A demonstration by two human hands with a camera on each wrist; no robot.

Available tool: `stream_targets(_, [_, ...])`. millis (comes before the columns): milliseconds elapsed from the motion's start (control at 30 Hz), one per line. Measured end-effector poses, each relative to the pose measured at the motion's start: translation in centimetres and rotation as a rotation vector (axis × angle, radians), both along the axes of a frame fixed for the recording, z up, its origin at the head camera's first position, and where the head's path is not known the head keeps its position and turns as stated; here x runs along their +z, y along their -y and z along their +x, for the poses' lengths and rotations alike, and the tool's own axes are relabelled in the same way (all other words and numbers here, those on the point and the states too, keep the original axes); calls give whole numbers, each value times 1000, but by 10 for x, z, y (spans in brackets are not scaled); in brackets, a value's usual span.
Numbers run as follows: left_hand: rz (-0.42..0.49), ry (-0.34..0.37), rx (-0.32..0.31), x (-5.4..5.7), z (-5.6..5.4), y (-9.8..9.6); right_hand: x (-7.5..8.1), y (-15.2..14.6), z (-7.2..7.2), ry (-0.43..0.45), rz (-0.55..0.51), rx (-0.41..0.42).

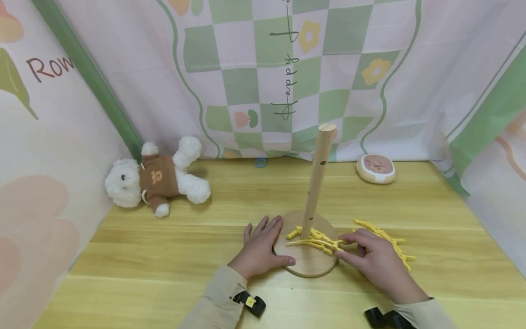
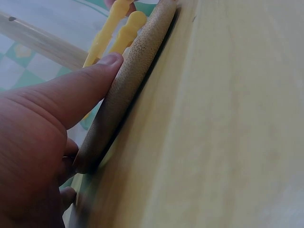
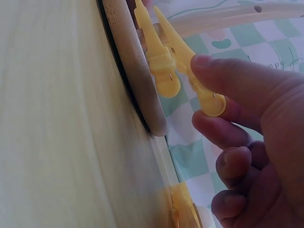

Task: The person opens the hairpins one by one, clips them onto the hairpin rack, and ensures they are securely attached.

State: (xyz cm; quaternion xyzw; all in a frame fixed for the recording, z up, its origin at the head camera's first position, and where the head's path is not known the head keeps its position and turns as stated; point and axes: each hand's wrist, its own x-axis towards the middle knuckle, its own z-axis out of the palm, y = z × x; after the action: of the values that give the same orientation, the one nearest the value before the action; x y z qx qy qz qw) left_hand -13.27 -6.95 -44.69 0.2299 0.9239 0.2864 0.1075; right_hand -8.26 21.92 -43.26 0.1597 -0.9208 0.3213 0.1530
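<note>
A wooden post [image 1: 317,178] with small holes rises from a round wooden base [image 1: 306,268] on the table. My left hand [image 1: 260,249] rests on the base's left side, fingers extended and the thumb along its near part. With thumb and fingertips, my right hand [image 1: 376,258] pinches the rounded end of a yellow plastic branch-shaped piece [image 3: 209,97] over the base's right edge. Another yellow piece [image 3: 161,61] lies beside it at the foot of the post. More yellow branch-shaped pieces [image 1: 382,233] lie on the table just beyond my right hand, which partly hides them.
A white plush toy [image 1: 160,176] in a brown top lies at the back left. A small blue ring [image 1: 260,162] lies by the patterned curtain [image 1: 238,87] at the back. A rounded white device [image 1: 376,169] with a pinkish face stands at the back right.
</note>
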Motion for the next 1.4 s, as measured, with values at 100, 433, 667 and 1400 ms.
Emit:
stream_targets(100, [0, 0, -1, 0, 0, 0, 0, 0, 0, -3, 1, 0])
stream_targets(433, [2, 1, -2, 2, 1, 0, -1, 1, 0, -37, -12, 8])
stream_targets(667, [1, 2, -3, 3, 2, 0, -1, 2, 0, -37, -10, 2])
stream_targets(1400, [-2, 5, -2, 1, 0, 0, -1, 6, 0, -23, 6, -13])
